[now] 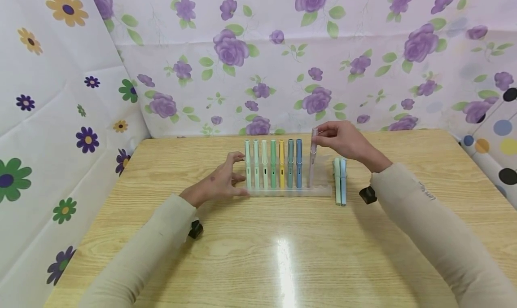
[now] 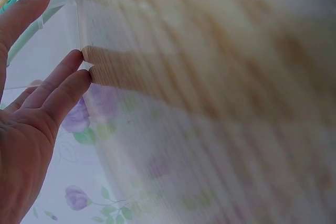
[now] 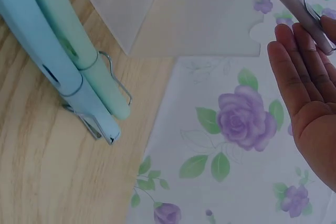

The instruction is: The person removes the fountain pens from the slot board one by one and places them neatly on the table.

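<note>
From the left, we find the left hand [image 1: 218, 182] at the end of the clear rack [image 1: 291, 193], its grip wide, thumb well apart from the fingers. The left wrist view gives us what the head view hides: fingertips touching the edge of a clear panel. Only the head view shows us the whole row of seven upright pens [image 1: 273, 175] in the rack: three pale ones, then green, yellow, grey-teal and blue. Next along is the lilac pen [image 1: 313, 160], slightly tilted at the rack's right part, its top above the others; we cannot tell whether its foot is seated. The right hand [image 1: 343, 139] pinches that pen near its top, so its grip is narrow. Farther right, a pale green pen [image 1: 337, 182] and a light blue pen [image 1: 343, 182] lie side by side; the right wrist view adds their metal clips and the dark slots in their barrels.

Beneath, we see a worktop [image 1: 242, 245] of light wood grain, with a bright streak of glare near its middle. Around it, cloth hangs: multicoloured flowers on the left sheet [image 1: 60, 119], purple roses on the back sheet [image 1: 194, 88], coloured dots on the right sheet [image 1: 501, 155].
</note>
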`<state>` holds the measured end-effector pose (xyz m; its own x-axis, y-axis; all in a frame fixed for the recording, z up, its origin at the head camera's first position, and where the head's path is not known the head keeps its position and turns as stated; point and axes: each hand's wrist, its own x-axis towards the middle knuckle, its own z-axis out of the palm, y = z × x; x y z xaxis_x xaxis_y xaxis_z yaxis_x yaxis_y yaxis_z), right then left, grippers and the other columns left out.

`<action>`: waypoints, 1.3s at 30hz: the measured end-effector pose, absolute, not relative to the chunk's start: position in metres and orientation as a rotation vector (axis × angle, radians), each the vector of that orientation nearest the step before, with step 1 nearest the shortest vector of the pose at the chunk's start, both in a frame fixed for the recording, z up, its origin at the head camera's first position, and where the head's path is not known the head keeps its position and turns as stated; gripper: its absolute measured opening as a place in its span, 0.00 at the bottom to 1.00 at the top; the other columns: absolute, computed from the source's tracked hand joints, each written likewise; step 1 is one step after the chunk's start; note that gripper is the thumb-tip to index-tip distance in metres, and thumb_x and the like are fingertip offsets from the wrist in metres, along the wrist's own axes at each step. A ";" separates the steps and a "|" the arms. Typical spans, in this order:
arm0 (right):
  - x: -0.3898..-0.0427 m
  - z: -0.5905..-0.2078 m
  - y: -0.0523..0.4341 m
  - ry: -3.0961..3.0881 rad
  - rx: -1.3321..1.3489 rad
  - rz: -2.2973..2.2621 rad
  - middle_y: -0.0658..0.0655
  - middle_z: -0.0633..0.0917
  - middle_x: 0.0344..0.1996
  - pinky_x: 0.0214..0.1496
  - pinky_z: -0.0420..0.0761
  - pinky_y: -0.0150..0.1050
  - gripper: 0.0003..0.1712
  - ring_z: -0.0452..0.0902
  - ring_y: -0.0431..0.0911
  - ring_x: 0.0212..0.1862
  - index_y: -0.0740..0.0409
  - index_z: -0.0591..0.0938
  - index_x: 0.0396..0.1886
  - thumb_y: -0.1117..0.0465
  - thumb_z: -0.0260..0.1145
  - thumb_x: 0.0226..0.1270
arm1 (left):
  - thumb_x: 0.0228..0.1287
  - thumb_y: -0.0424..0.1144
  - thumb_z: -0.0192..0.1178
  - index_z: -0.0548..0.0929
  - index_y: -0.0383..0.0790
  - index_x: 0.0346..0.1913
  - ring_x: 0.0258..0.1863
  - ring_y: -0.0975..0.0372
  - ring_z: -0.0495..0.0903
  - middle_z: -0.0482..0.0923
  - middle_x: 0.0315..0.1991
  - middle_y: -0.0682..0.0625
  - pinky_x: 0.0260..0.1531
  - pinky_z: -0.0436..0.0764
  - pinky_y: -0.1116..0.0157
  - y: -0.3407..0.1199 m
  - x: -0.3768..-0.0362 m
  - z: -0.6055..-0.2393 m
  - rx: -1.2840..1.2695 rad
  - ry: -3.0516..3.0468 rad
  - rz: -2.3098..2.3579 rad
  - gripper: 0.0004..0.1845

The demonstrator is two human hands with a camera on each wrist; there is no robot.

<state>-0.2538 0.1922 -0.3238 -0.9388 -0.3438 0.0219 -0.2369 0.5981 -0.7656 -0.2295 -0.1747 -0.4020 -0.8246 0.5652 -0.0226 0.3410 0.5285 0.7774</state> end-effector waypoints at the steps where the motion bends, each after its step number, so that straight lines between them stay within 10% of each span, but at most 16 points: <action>1: -0.253 -0.323 0.193 2.695 -0.486 -1.264 0.63 0.85 0.49 0.56 0.78 0.55 0.26 0.82 0.57 0.52 0.64 0.78 0.62 0.51 0.65 0.73 | 0.56 0.35 0.76 0.46 0.43 0.72 0.57 0.47 0.80 0.46 0.77 0.36 0.57 0.77 0.47 -0.175 -0.230 -0.402 0.758 2.497 1.182 0.53; 39: -0.250 -0.337 0.239 2.632 -0.379 -1.404 0.65 0.83 0.48 0.47 0.85 0.40 0.29 0.85 0.52 0.43 0.70 0.75 0.63 0.52 0.64 0.74 | 0.57 0.36 0.75 0.46 0.43 0.72 0.57 0.48 0.80 0.46 0.77 0.37 0.57 0.77 0.47 -0.175 -0.230 -0.403 0.756 2.495 1.168 0.52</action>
